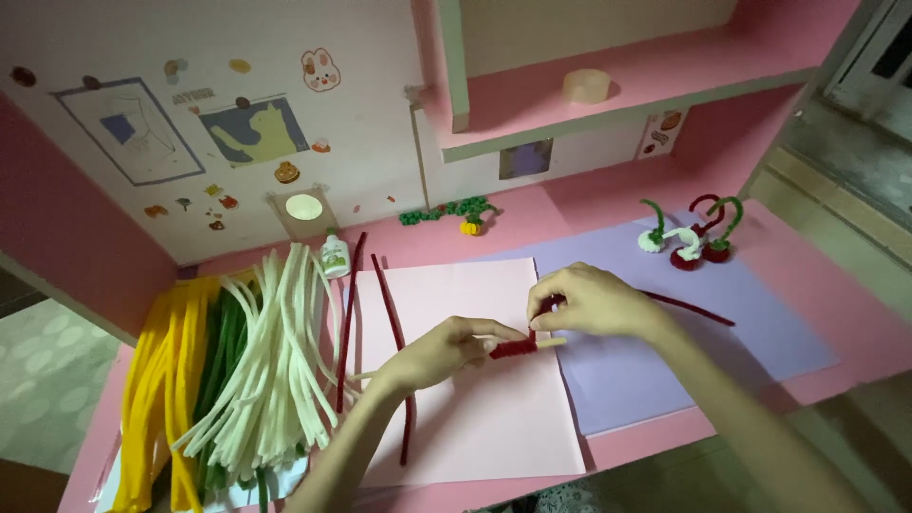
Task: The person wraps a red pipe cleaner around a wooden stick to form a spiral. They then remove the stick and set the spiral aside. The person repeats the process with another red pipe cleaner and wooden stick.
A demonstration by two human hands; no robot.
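Left hand (446, 347) pinches the stick (549, 343) steady; right hand (589, 302) grips the red pipe cleaner (516, 348), winding tight, even coils (tail trailing toward three o'clock).

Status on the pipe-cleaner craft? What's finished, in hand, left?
Done: a few small red and white pieces with green hooked stems stand on the purple sheet. In hand: left hand and right hand wind a dark red pipe cleaner around a pale stick. Left: two loose red pipe cleaners and the yellow, green and white bundle lie unused.
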